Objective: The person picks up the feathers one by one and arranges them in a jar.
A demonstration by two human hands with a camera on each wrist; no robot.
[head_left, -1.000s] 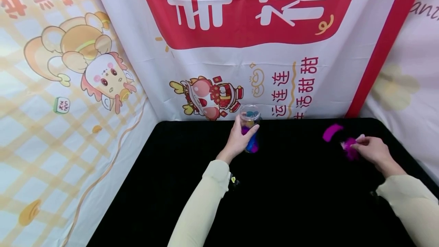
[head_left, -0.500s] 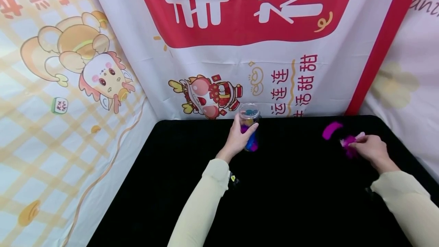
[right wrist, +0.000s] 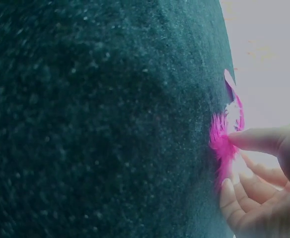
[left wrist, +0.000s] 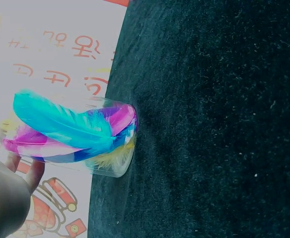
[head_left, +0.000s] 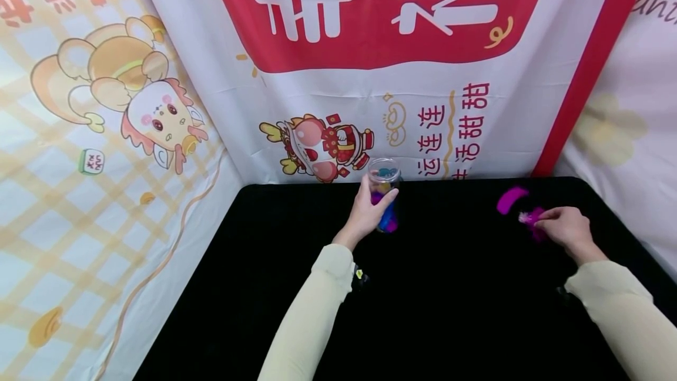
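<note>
My left hand [head_left: 362,216] grips a clear jar [head_left: 384,176] near the table's back edge, thumb across its near side. Colored feathers [left wrist: 65,124] in turquoise, magenta, blue and yellow show through its wall in the left wrist view. At the right, my right hand [head_left: 569,231] pinches a fluffy magenta feather [right wrist: 222,144] between thumb and fingers, close to the black cloth. Just beyond it lies another magenta feather [head_left: 512,200]. Whether the jar's base touches the table is hard to tell.
A black cloth-covered table [head_left: 449,298] spans the space below both hands. Printed fabric hangings stand behind it [head_left: 328,93], at the left [head_left: 106,193] and at the right [head_left: 624,151].
My right hand has shifted slightly to the left with the pinched magenta feather, nearer the other magenta feather. My left hand and the jar stay in place.
</note>
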